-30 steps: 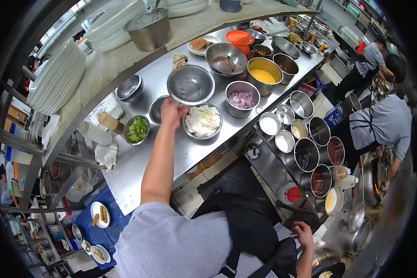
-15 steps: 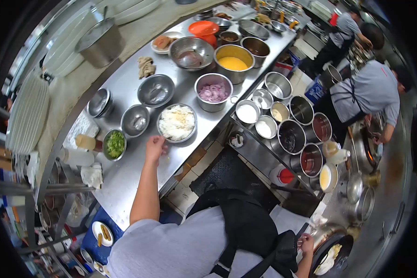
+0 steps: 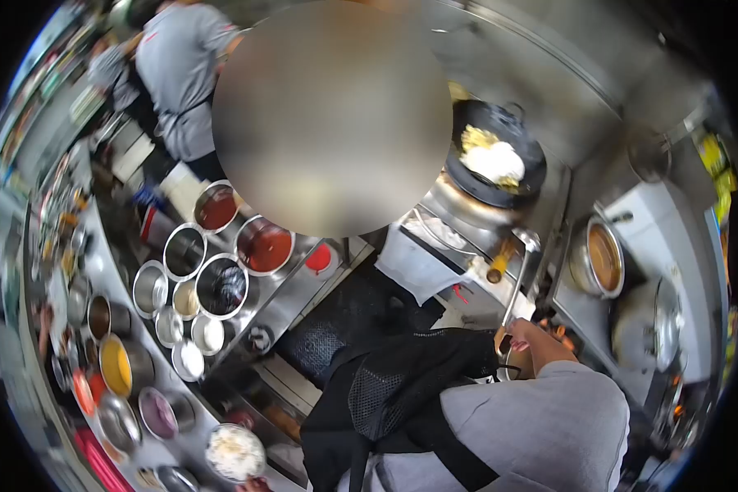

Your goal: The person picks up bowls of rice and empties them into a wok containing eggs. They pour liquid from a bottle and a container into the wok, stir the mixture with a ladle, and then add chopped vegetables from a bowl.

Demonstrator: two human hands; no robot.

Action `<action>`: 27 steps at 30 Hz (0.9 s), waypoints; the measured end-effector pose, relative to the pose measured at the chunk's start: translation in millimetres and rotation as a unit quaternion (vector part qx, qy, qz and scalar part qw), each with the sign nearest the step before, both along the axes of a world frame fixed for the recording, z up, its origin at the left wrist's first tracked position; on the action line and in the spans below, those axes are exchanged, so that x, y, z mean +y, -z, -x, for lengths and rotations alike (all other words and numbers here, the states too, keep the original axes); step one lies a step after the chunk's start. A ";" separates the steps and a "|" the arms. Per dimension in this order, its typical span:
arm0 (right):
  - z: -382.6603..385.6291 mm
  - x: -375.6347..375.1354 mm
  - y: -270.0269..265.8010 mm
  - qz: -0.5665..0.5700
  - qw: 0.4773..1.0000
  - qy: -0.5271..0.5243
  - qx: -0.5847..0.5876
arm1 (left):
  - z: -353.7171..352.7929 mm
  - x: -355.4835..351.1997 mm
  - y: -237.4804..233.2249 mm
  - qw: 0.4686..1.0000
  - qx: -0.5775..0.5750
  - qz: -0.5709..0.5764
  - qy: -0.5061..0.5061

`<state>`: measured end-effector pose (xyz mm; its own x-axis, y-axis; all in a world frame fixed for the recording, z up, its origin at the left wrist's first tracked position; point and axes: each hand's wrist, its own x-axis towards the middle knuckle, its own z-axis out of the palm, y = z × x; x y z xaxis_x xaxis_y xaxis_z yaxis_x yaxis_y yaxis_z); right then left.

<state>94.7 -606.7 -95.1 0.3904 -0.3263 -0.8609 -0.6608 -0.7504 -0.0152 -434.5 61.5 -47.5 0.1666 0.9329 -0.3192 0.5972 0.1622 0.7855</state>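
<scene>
My right hand point(image 3: 521, 334) is closed around the handle of a long metal ladle point(image 3: 517, 287) at the lower right. The ladle's bowl end points up toward the stove. Above it, a black wok point(image 3: 500, 193) on the burner holds white and yellow food point(image 3: 494, 161). At the bottom edge, my left hand point(image 3: 256, 485) is beside the rim of a bowl of white rice point(image 3: 235, 452). That hand is mostly cut off and blurred, so its grip is unclear.
Metal pots of red sauce point(image 3: 265, 246) and white contents stand on the shelf at left. Beyond them is the steel counter with a pot of yellow liquid point(image 3: 116, 366). A co-worker point(image 3: 176, 74) stands at upper left. A pot of brown liquid point(image 3: 603, 256) is at right.
The view has swung right toward the stove, so the counter now lies at lower left. My right hand, earlier near the wok without a ladle, now holds one.
</scene>
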 end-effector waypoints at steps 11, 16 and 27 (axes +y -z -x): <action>41.8 10.1 58.1 -0.079 0.970 0.115 -0.201 | -449.0 -78.4 -41.4 0.877 -0.248 0.275 0.306; 49.6 5.6 83.4 -0.011 0.982 0.091 -0.165 | -665.8 -178.3 -85.2 0.800 -0.283 0.289 0.443; 112.2 -39.4 110.1 -0.417 0.694 0.546 -0.215 | -1045.6 -410.4 -97.1 0.602 -0.314 -0.442 0.586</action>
